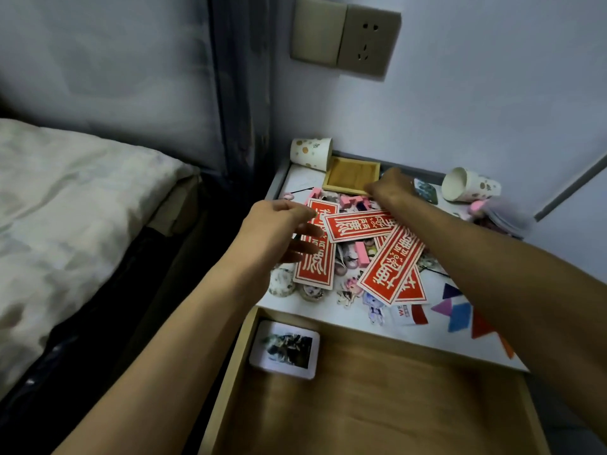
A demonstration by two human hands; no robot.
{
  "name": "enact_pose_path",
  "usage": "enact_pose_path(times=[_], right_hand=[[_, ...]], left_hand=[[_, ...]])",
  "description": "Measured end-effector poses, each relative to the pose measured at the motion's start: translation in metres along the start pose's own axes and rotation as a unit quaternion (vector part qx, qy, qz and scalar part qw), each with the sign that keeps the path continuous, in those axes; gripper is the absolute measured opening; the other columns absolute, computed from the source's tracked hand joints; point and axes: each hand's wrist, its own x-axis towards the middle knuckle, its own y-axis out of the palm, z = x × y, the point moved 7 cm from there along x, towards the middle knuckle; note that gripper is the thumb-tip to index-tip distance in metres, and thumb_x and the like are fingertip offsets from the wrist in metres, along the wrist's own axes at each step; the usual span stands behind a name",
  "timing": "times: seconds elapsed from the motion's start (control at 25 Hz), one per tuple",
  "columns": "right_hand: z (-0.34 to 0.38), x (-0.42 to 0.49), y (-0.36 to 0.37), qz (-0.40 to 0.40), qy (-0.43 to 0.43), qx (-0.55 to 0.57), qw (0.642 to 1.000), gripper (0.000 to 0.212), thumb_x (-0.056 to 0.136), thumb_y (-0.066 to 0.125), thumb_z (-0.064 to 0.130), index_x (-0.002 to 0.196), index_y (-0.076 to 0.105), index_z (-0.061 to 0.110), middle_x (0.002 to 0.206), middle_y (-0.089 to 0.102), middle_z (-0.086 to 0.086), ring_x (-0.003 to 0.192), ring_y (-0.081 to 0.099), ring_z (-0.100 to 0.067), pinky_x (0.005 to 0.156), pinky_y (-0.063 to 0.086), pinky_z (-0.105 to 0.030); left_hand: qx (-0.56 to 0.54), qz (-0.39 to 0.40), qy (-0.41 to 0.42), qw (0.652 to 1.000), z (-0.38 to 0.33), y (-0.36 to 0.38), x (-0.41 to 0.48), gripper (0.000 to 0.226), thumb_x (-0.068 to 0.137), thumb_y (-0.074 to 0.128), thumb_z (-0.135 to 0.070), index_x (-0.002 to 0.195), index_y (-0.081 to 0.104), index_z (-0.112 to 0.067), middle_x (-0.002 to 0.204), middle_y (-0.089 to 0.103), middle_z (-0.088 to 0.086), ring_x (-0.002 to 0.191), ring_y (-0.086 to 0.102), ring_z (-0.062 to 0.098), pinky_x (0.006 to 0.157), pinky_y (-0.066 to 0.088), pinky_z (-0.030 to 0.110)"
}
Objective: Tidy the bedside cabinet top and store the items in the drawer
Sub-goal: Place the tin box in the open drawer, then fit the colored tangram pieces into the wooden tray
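Head view: the left arm reaches forward, with the left hand point(282, 224) loosely open and its fingers spread over the far end of a red paper card point(313, 267). The card's long axis runs near to far on the cabinet top point(295, 178). The right hand point(392, 185) curls at the near right corner of the wooden tray point(349, 174); I cannot tell whether it grips. The drawer point(377, 389) stands open below.

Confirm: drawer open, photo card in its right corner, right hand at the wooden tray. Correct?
One error: the photo card lies in the far left corner of the drawer, not the right; the head view shows it. The drawer is open and the right hand is at the wooden tray.
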Motion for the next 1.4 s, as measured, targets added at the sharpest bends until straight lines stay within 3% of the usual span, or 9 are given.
enact_pose_path(times=[0.16,0.36,0.52,0.64,0.76,0.84,0.96,1.08,1.4], right_hand=[[-0.002,0.016,-0.001,-0.017,0.021,0.0,1.0,0.01,0.094,0.059,0.017,0.094,0.06,0.006,0.104,0.068,-0.015,0.081,0.064,-0.029,0.066,0.049,-0.033],[-0.003,0.0,-0.03,0.008,0.013,0.112,0.994,0.012,0.094,0.055,0.01,0.103,0.06,0.004,0.098,0.065,-0.015,0.087,0.066,-0.029,0.067,0.05,-0.032],[-0.019,-0.082,-0.062,0.081,-0.011,0.381,0.921,0.008,0.088,0.056,-0.002,0.093,0.061,0.003,0.063,0.054,-0.009,0.049,0.049,-0.015,0.043,0.036,-0.024],[-0.059,-0.164,-0.061,0.158,-0.01,0.487,0.859,0.015,0.091,0.058,0.0,0.106,0.06,0.004,0.067,0.062,-0.005,0.049,0.054,-0.01,0.043,0.042,-0.02],[-0.099,-0.227,-0.047,0.219,0.01,0.509,0.832,0.017,0.091,0.062,0.005,0.108,0.059,0.007,0.07,0.069,-0.005,0.054,0.061,-0.014,0.047,0.048,-0.023],[-0.116,-0.235,-0.045,0.233,-0.011,0.434,0.87,0.014,0.094,0.062,0.017,0.107,0.062,0.013,0.081,0.072,-0.005,0.061,0.065,-0.017,0.051,0.051,-0.025],[-0.162,-0.198,-0.089,0.045,-0.079,0.071,0.993,0.007,0.093,0.063,0.031,0.098,0.063,0.026,0.089,0.069,0.003,0.069,0.064,-0.014,0.062,0.054,-0.029],[-0.207,-0.171,-0.113,-0.035,-0.039,-0.158,0.986,0.031,0.088,0.067,0.041,0.115,0.061,0.026,0.107,0.061,0.001,0.083,0.053,-0.012,0.069,0.046,-0.028],[-0.228,-0.155,-0.091,0.015,-0.02,-0.192,0.981,0.037,0.086,0.067,0.044,0.114,0.058,0.02,0.108,0.054,-0.001,0.086,0.05,-0.013,0.073,0.047,-0.028]], left_hand=[[0.008,0.015,0.0,1.0,0.002,0.009,0.005,0.016,0.097,0.056,-0.023,0.1,0.067,-0.012,0.073,0.074,-0.005,0.051,0.065,0.005,0.046,0.048,0.014],[0.006,0.012,0.003,1.0,0.003,0.016,0.001,0.016,0.097,0.057,-0.024,0.101,0.067,-0.012,0.075,0.075,-0.001,0.054,0.067,0.007,0.046,0.05,0.015],[-0.023,0.013,0.014,1.0,0.007,0.039,-0.014,0.021,0.097,0.057,-0.031,0.099,0.067,-0.013,0.085,0.072,0.001,0.062,0.067,0.012,0.054,0.051,0.022],[-0.052,0.045,0.005,0.998,0.018,0.068,-0.03,0.027,0.094,0.06,-0.04,0.104,0.067,-0.016,0.09,0.074,0.0,0.073,0.071,0.014,0.064,0.056,0.027],[-0.042,0.051,0.024,0.998,0.033,0.09,-0.044,0.018,0.094,0.062,-0.026,0.104,0.068,-0.013,0.094,0.075,0.004,0.08,0.073,0.018,0.065,0.058,0.025],[-0.061,0.045,0.016,0.997,0.046,0.094,-0.05,0.012,0.096,0.058,-0.017,0.106,0.065,-0.014,0.1,0.073,0.006,0.083,0.073,0.02,0.063,0.059,0.024],[-0.085,0.054,-0.005,0.995,0.055,0.103,-0.056,0.021,0.099,0.054,-0.015,0.119,0.059,-0.015,0.106,0.069,0.006,0.079,0.074,0.021,0.061,0.059,0.028],[-0.096,0.062,-0.02,0.993,0.06,0.104,-0.057,0.022,0.099,0.053,-0.016,0.121,0.057,-0.015,0.109,0.067,0.008,0.077,0.074,0.02,0.058,0.058,0.028],[-0.148,0.072,-0.065,0.984,0.069,0.103,-0.052,0.026,0.097,0.057,-0.017,0.122,0.057,-0.01,0.107,0.067,0.013,0.076,0.075,0.025,0.059,0.057,0.031]])
